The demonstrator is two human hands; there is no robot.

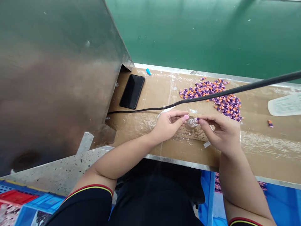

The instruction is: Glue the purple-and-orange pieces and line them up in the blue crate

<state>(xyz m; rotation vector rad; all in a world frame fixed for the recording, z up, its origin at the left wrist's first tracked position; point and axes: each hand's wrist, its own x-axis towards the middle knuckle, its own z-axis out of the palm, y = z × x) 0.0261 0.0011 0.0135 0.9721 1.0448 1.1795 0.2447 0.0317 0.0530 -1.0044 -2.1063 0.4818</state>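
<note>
Between the thumb and fingers of my left hand [167, 125] is a small pink oval piece [186, 117]. My right hand [219, 130] pinches a small purple piece [198, 120], mostly covered by the fingertips. A small clear container [192, 123] stands on the cardboard between both hands; the purple piece is right at its edge, and I cannot tell whether they touch. Behind my right hand lies a heap of small purple, orange and white pieces [227, 105]. One similar loose piece [270, 123] rests farther right.
A black cable [162, 108] crosses above the cardboard-covered bench [155, 88]. At left are a black phone [132, 91], a blue piece [148, 72] and a metal panel [58, 78]. A translucent container [285, 104] lies at right. Blue crates [208, 194] stand below the front edge.
</note>
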